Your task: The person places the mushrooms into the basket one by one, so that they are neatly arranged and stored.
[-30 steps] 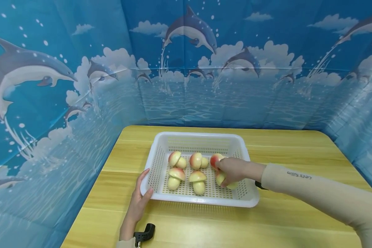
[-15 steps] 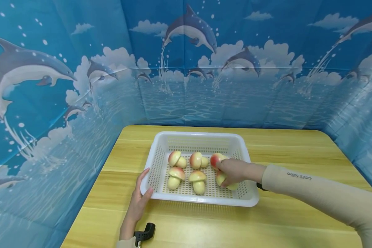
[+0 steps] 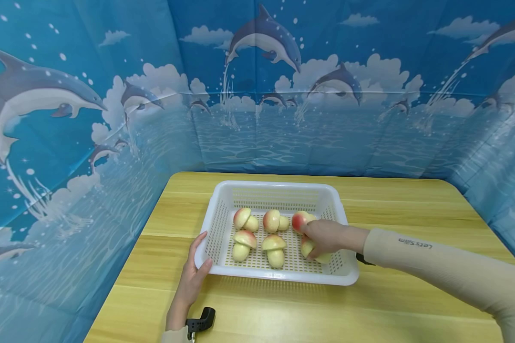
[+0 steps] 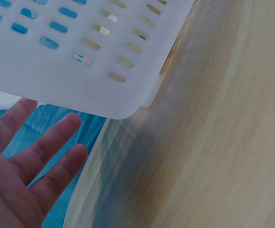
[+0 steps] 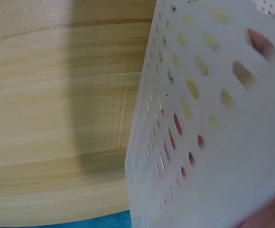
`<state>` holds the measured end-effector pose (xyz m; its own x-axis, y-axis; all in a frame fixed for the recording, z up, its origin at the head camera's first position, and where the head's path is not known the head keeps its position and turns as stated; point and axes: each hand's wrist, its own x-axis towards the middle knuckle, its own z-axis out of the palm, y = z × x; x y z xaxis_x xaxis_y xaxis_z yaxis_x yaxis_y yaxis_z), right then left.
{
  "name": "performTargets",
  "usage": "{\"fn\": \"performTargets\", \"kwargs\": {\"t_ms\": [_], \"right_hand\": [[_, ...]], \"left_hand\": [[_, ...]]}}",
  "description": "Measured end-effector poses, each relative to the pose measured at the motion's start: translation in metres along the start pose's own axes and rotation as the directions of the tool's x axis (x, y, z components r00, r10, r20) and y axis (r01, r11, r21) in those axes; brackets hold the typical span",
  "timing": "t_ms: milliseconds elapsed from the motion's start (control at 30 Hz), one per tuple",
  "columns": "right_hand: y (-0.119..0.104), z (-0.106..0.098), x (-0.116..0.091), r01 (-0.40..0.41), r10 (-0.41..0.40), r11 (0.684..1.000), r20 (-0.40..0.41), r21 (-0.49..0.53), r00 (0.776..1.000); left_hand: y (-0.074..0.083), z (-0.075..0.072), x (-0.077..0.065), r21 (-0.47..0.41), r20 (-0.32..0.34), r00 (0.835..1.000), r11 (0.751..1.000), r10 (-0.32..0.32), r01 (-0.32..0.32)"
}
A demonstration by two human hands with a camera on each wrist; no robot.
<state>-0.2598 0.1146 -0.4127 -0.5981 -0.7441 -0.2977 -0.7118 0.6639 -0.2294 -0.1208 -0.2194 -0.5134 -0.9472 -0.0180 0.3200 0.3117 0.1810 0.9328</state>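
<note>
A white plastic basket [image 3: 274, 275] with slotted walls holds several mushrooms [image 3: 276, 257], yellow with reddish caps, in two rows. At its left front corner my left hand [image 3: 190, 278] holds the rim, thumb over the edge. The left wrist view shows three spread fingers of the left hand [image 4: 28, 175] beneath the basket wall [image 4: 94, 95]. Inside, my right hand [image 3: 326, 237] grips the front right mushroom [image 3: 306, 245], its thumb and fingers around it. Its fingers also lie against the back right mushroom [image 3: 299, 220]. In the right wrist view the basket wall [image 5: 251, 142] hides most of that hand.
The basket stands on a yellow wood-grain table [image 3: 390, 295]. A blue curtain [image 3: 334, 138] printed with dolphins closes off the back and sides. A black wrist mount [image 3: 200, 323] sits on the left wrist, above the table's front part.
</note>
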Motion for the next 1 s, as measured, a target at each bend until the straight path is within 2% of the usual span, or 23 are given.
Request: {"fn": "performTargets", "kwargs": {"t_ms": [533, 1000], "right_hand": [[0.0013, 0.0058, 0.001, -0.019, 0.019, 1.0, -0.011, -0.005, 1.0], [0.0015, 0.0018, -0.0018, 0.005, -0.006, 1.0, -0.031, -0.016, 1.0]], "left_hand": [[0.003, -0.0001, 0.0002, -0.014, 0.011, 1.0, 1.0, 0.006, -0.005], [0.0045, 0.0001, -0.0006, -0.011, 0.0, 1.0, 1.0, 0.004, -0.004]]}}
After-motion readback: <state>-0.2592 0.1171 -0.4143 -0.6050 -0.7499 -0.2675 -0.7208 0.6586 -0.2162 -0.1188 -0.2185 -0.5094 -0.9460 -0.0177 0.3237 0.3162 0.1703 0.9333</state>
